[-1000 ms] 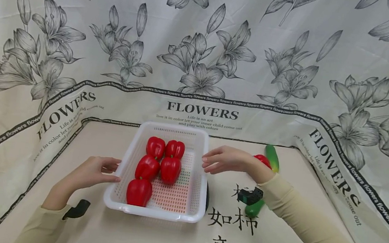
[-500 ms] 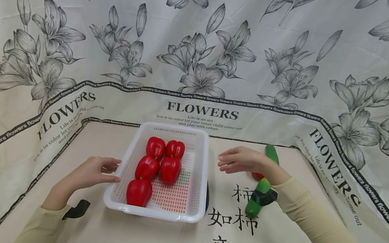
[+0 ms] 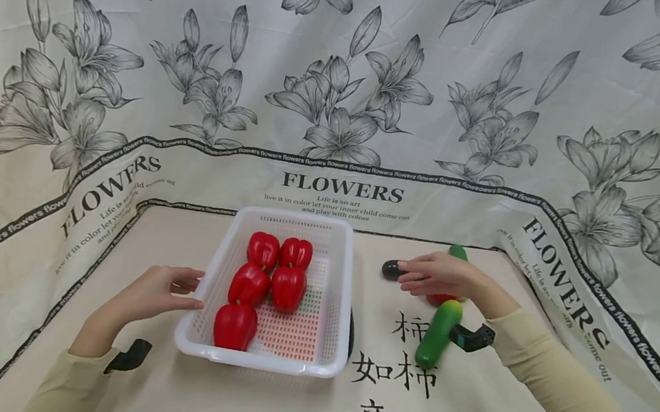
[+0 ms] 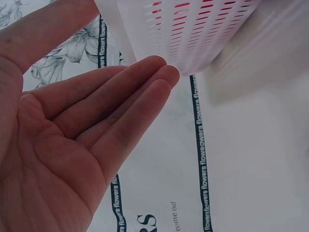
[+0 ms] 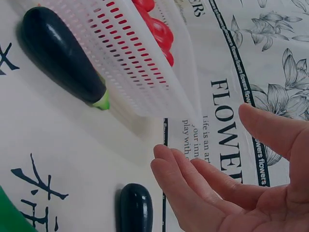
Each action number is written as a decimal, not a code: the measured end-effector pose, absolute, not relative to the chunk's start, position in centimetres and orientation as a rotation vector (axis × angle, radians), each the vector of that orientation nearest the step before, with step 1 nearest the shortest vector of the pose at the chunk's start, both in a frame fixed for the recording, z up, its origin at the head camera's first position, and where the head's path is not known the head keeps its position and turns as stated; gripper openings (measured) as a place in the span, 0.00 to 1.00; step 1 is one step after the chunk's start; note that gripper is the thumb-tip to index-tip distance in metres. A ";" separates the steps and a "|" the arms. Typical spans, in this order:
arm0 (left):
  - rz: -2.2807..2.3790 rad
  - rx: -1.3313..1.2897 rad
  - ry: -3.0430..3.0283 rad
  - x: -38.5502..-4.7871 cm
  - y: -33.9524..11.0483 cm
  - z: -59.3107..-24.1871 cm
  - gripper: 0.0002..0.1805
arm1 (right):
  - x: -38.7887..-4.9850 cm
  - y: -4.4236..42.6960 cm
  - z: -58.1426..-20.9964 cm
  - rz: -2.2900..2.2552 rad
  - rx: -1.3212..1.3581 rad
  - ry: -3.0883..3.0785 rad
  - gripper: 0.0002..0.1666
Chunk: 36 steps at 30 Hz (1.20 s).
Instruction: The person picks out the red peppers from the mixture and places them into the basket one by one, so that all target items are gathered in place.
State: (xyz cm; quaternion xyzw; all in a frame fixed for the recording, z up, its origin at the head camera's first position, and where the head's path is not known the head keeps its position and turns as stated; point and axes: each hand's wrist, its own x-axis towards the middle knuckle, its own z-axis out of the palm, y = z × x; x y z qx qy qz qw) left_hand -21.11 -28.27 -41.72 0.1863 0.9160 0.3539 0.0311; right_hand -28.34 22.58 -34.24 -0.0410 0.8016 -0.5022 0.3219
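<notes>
A white perforated basket (image 3: 261, 362) holds several red bell peppers (image 3: 235, 326). At its left side is my left hand (image 3: 155, 291), thumb and fingers apart, fingertips (image 4: 154, 65) against or very near the wall. My right hand (image 3: 442, 275) hovers right of the basket with fingers extended and nothing in its grasp. Just beyond its fingertips lies a small dark eggplant (image 3: 392, 269), also visible below the hand in the right wrist view (image 5: 136, 208). Under the hand shows part of a red object (image 3: 439, 300), mostly hidden.
A larger eggplant (image 5: 63, 55) lies along the basket's right wall, mostly hidden in the head view. Right of the printed characters is a green cucumber-like vegetable (image 3: 437, 339) with a yellow tip. Another green one (image 3: 458, 252) is behind the right hand. Flowered cloth (image 3: 338, 193) rises at the back.
My right hand has moved right, away from the basket's right rim, uncovering the small eggplant and more of the near green vegetable. My left hand and the basket have stayed put.
</notes>
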 end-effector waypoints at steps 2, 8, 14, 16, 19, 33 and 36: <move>1.089 0.580 2.820 -21.1 -28.3 -41.7 0.32 | -28.5 23.2 -34.5 -1.345 -0.073 2.093 0.38; 1.089 0.591 2.821 -21.2 -28.3 -41.7 0.32 | -28.7 25.2 -35.2 -1.369 -0.015 2.114 0.41; 1.092 0.563 2.817 -21.2 -28.3 -41.6 0.33 | -28.6 26.4 -35.6 -1.303 0.067 2.222 0.41; 1.097 0.555 2.813 -21.2 -28.3 -41.7 0.33 | -28.4 26.8 -35.6 -1.266 0.072 2.263 0.40; 1.098 0.552 2.811 -21.1 -28.3 -41.7 0.34 | -28.1 27.6 -35.8 -1.248 0.087 2.292 0.41; 1.099 0.548 2.815 -21.1 -28.3 -41.6 0.34 | -28.3 31.3 -37.2 -1.268 0.221 2.278 0.44; 1.099 0.552 2.817 -21.2 -28.3 -41.6 0.34 | -28.8 32.3 -38.1 -1.262 0.287 2.292 0.46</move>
